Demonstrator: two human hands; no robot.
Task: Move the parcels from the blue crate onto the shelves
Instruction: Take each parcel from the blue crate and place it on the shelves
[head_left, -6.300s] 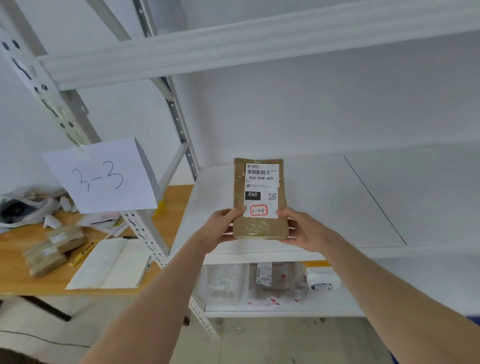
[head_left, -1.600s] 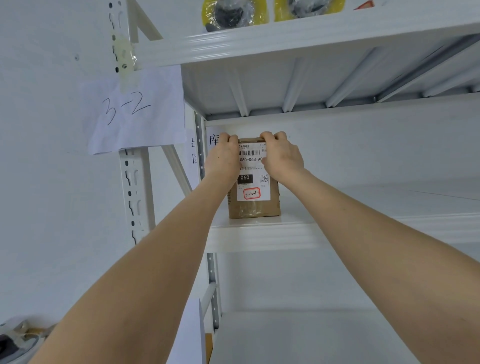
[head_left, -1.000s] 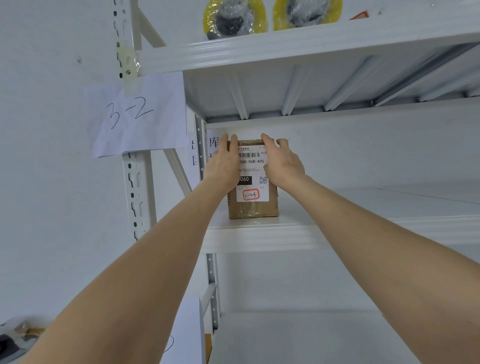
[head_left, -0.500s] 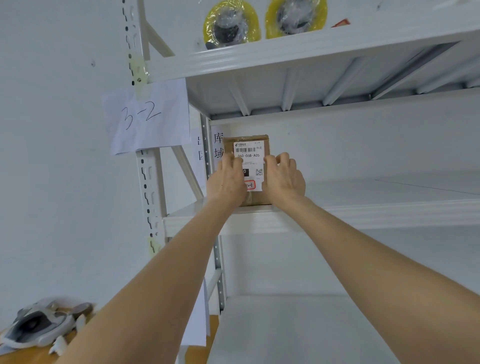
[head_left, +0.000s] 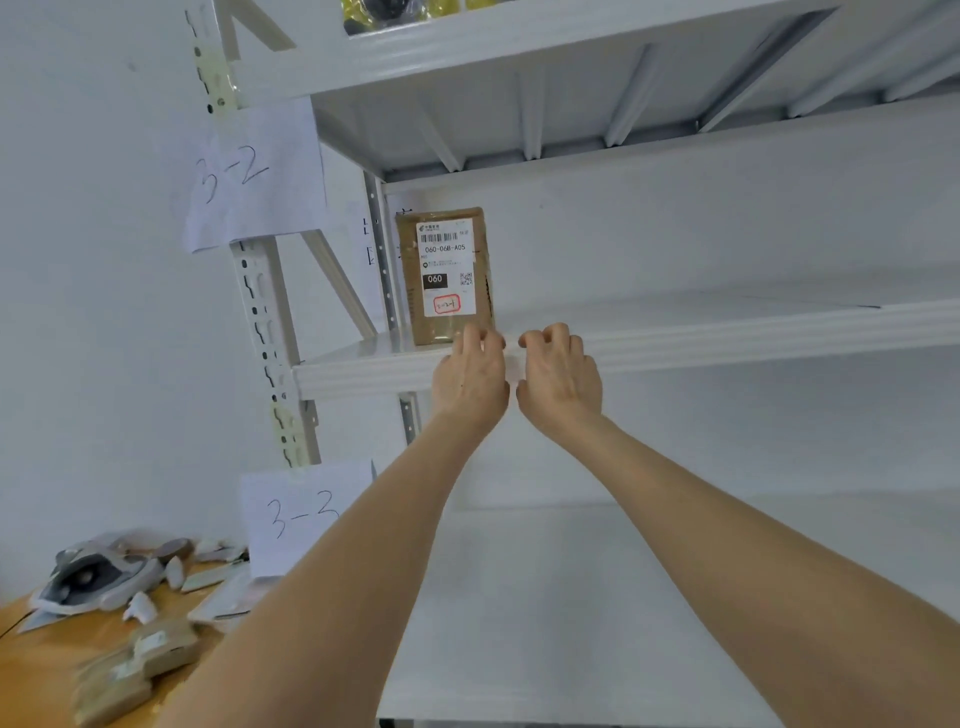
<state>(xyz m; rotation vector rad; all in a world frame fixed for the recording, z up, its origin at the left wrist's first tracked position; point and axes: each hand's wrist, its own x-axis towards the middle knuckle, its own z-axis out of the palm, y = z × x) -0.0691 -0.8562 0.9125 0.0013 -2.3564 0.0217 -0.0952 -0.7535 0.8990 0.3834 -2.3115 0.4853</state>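
Parcel stands upright on the shelf, just above my left hand; right hand alongside, both loosely curled, empty.

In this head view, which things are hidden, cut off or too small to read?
Yellow-wrapped items on the top shelf: cut off by the upper frame edge.
Red-framed sticker on the brown paper parcel: handwriting too small.
Parcel's lower right corner: hidden behind the left hand.
Blue crate: outside the head view.
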